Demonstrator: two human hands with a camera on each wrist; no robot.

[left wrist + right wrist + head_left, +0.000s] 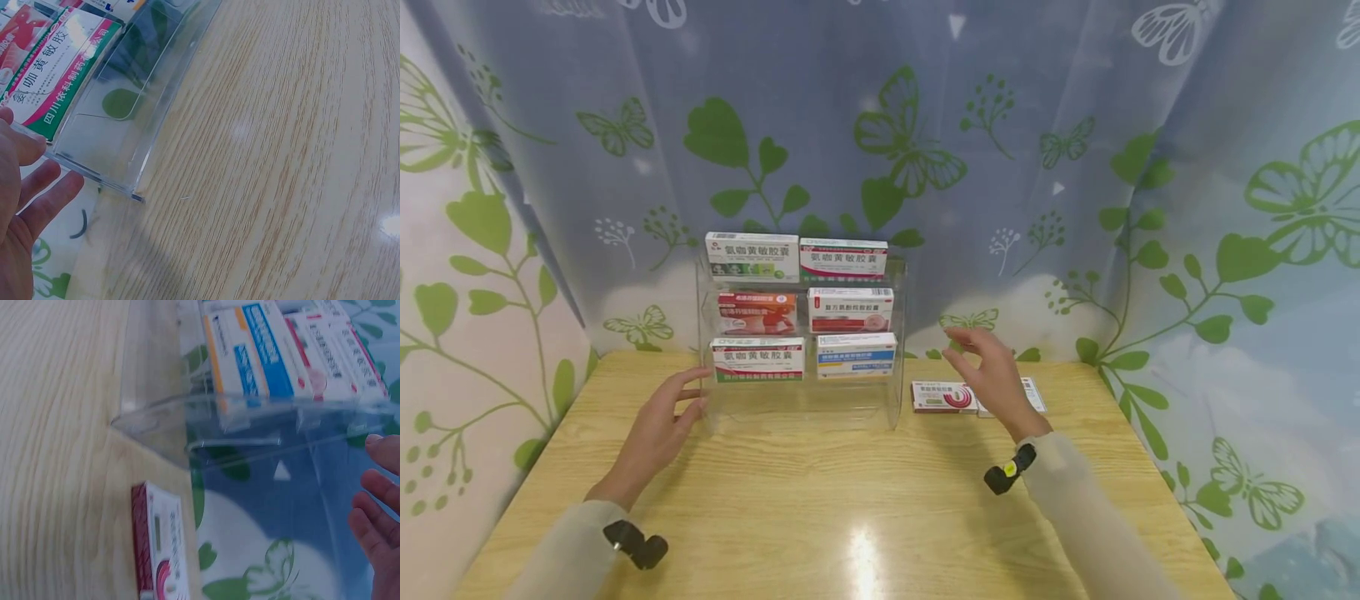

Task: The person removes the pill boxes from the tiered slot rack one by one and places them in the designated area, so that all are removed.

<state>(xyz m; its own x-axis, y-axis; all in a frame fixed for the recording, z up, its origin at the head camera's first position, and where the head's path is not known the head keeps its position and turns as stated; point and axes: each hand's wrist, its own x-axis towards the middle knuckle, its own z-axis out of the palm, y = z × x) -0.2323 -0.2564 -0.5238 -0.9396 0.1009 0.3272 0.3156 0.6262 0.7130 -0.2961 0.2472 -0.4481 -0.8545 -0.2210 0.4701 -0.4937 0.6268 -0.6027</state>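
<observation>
A clear acrylic display rack (797, 406) stands on the table, its three tiers holding medicine boxes two to a row. At the rack's left side my left hand (658, 429) has its fingertips right at the side panel. The left wrist view shows that hand's thumb (28, 147) beside the green-edged medicine box (65, 75) on the lowest tier. My right hand (992, 375) is to the right of the rack, fingers extended and holding nothing. Beneath it are a white-and-red medicine box (942, 397) and a second white box (1033, 395), partly hidden by the hand.
The wooden table (820, 500) runs back to a blue curtain (820, 108) printed with butterflies and leaves. Similar patterned cloth (1247, 275) hangs on the right side. On the lowest tier, a blue-and-white medicine box (856, 357) stands at the right.
</observation>
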